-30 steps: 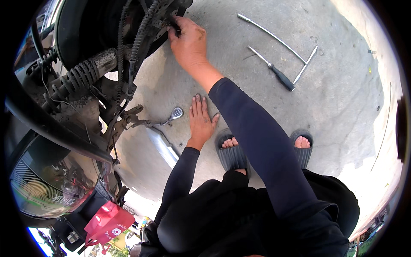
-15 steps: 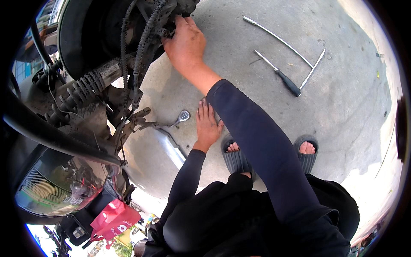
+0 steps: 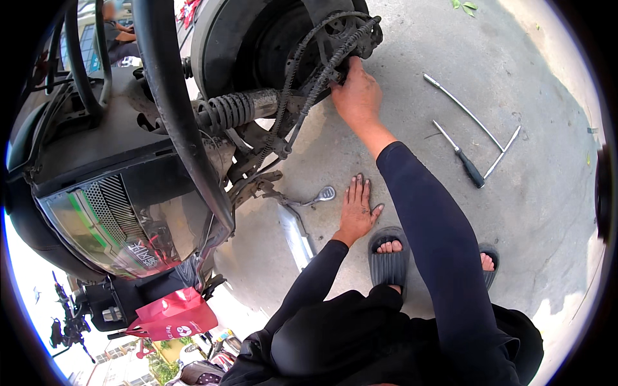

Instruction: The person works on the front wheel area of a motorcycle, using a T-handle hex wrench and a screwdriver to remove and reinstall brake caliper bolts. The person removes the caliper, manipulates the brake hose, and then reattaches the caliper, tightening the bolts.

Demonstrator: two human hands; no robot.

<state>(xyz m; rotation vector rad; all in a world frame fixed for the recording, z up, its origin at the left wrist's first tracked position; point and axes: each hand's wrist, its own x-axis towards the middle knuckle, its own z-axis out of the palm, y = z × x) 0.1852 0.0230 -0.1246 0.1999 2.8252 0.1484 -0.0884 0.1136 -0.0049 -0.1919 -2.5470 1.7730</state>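
Note:
My right hand (image 3: 358, 96) reaches under the hoses at the wheel hub (image 3: 341, 29), fingers curled against the parts there; what they grip is hidden. My left hand (image 3: 356, 206) lies on the concrete with fingers spread. Just left of it are a metal lever with a rounded end (image 3: 325, 193) and a silver bar-like piece (image 3: 295, 235). A coil-spring shock absorber (image 3: 232, 112) and a ribbed hose (image 3: 315, 90) run beside the black wheel (image 3: 228, 48). A black-handled screwdriver (image 3: 468, 167) and a T-handled metal tool (image 3: 470, 112) lie on the ground to the right.
The scooter's body (image 3: 96, 219) and curved black bar (image 3: 174, 128) fill the left. A red bag (image 3: 174, 315) hangs low at left. A person (image 3: 119, 38) sits beyond the scooter at top left. My sandalled feet (image 3: 387, 264) stand on the concrete (image 3: 528, 212).
The view has shifted, showing more of the scooter and the person behind it, with the scene lying farther right in the picture. My right hand stays at the wheel parts, my left on the ground.

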